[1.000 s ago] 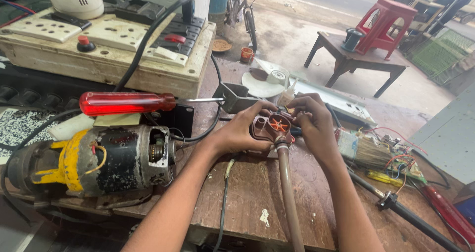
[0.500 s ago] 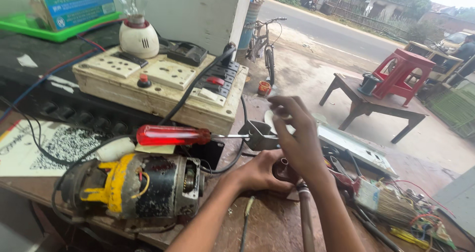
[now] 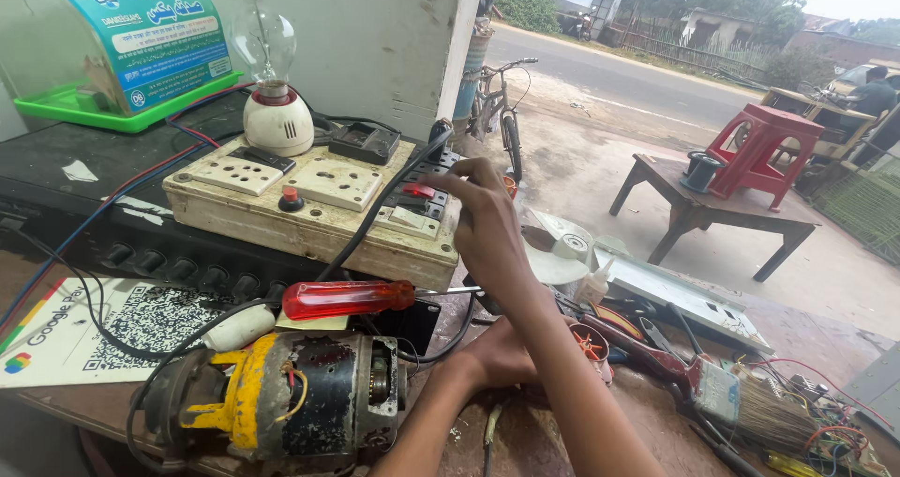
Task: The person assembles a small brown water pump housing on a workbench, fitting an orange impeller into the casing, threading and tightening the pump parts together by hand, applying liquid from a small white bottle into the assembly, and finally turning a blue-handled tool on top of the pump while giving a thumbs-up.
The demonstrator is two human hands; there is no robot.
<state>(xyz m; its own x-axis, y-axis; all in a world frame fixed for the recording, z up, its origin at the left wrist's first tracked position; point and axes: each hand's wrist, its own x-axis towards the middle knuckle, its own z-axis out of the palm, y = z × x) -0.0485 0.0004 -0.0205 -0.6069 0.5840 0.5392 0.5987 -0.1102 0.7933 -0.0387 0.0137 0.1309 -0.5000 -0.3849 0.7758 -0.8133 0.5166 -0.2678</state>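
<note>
My right hand (image 3: pixel 483 229) is raised over a cream switchboard (image 3: pixel 319 224), fingers apart, with its fingertips at the red rocker switch (image 3: pixel 419 191) among black switches. It holds nothing. My left hand (image 3: pixel 497 353) stays low on the wooden bench, gripping a small motor part with orange windings (image 3: pixel 591 343); my right forearm crosses over it and hides the fingers. A black cable (image 3: pixel 375 216) runs across the switchboard toward my right hand.
A red-handled screwdriver (image 3: pixel 347 299) lies on a yellow and black motor (image 3: pixel 281 397) at the front left. A clear bulb (image 3: pixel 265 41) stands on the board. Loose wires and a brush (image 3: pixel 769 413) clutter the right. Outside are a bicycle (image 3: pixel 502 111), a low table (image 3: pixel 703 210) and a red stool (image 3: pixel 759 149).
My right hand let go of the small motor part and rose up and left to the switchboard's switches. My left hand stayed on the part. The view tilted upward.
</note>
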